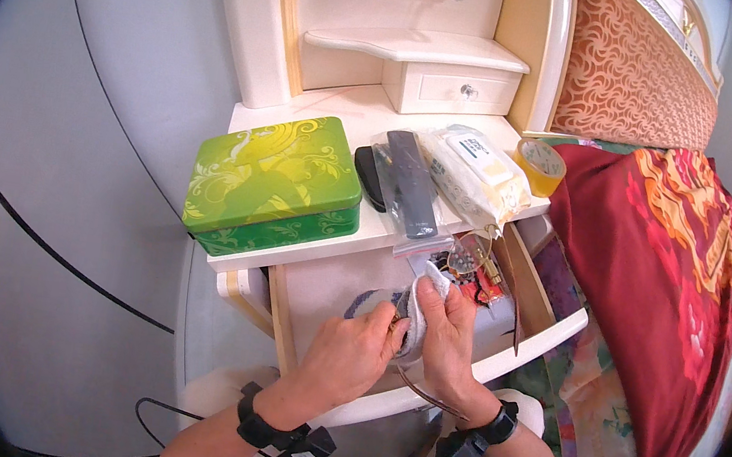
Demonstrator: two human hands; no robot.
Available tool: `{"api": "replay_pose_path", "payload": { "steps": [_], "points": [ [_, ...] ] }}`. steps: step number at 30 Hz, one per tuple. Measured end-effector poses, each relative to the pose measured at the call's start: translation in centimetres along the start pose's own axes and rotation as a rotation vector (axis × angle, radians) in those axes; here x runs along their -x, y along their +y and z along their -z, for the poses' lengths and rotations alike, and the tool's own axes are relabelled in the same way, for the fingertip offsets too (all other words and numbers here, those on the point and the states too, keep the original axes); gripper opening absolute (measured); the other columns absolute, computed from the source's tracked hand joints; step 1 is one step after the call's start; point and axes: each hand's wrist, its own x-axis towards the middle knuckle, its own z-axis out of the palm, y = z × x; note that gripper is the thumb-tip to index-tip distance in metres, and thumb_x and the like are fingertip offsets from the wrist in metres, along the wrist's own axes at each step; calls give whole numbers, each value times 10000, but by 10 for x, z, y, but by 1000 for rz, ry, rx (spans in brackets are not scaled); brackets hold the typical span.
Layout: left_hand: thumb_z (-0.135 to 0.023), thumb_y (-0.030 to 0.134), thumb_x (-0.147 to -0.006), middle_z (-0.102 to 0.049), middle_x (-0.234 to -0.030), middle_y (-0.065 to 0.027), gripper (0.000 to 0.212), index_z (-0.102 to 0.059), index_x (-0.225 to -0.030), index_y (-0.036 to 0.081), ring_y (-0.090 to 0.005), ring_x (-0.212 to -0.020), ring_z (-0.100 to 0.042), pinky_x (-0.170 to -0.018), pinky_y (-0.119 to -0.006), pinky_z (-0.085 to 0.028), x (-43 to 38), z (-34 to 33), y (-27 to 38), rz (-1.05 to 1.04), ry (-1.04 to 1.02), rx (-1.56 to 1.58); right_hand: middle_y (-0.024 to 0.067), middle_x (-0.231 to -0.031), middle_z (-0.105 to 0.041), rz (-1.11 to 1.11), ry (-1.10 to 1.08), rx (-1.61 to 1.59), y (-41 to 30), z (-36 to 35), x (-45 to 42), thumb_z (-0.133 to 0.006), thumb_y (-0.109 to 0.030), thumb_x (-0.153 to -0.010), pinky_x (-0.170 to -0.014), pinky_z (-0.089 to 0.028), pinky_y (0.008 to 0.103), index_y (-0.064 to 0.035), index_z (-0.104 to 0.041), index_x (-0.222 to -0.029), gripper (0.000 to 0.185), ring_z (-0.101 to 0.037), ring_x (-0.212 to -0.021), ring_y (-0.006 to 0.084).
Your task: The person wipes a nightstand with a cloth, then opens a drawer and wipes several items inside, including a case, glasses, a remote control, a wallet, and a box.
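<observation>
Over a pulled-out drawer point(523, 347), my right hand point(449, 334) grips a grey and white cloth point(417, 324). My left hand point(351, 347) pinches a small dark and gold-toned item against this cloth; the fingers hide most of it. A thin brown strap point(421, 394) hangs below my hands. Inside the drawer, to the right, lie a red packet point(483, 291), dark beaded strings and a gold-coloured metal piece point(491, 270). Clear spectacles point(471, 252) rest near the drawer's back.
On the white dresser top point(246, 258) stand a green tin box point(275, 183), a bagged remote control point(412, 186), a black case point(370, 178), a wipes packet point(476, 167) and yellow tape point(539, 167). Red fabric point(640, 283) drapes at right.
</observation>
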Motion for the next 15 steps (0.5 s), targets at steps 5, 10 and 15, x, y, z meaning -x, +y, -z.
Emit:
{"api": "replay_pose_path", "payload": {
  "steps": [5, 10, 15],
  "points": [
    [-507, 221, -918, -554, -571, -182, 214, -452, -834, 32, -376, -524, -571, -463, -475, -441, 1, 1, 1, -6, 15, 3, -10, -821, -590, -10, -52, -67, 7, 3, 0, -548, -155, -928, -634, -432, 212, -11, -578, -959, 150, -501, -734, 41],
    [-512, 172, -906, -561, -584, -191, 166, -451, -871, 21, -376, -524, -572, -468, -470, -440, 3, 2, -6, 0, 9, 14, 15, -888, -615, -54, -181, -146, -2, 2, -1, -658, -79, -837, -693, -455, 235, -51, -542, -988, 192, -565, -782, 81],
    [-520, 172, -902, -564, -584, -191, 171, -457, -892, 13, -370, -517, -572, -463, -463, -436, 2, 3, -5, -17, 14, 34, 4, -812, -610, -7, -151, -28, -7, 3, 0, -637, -89, -856, -635, -449, 226, -13, -579, -933, 123, -531, -718, 55]
  ]
}}
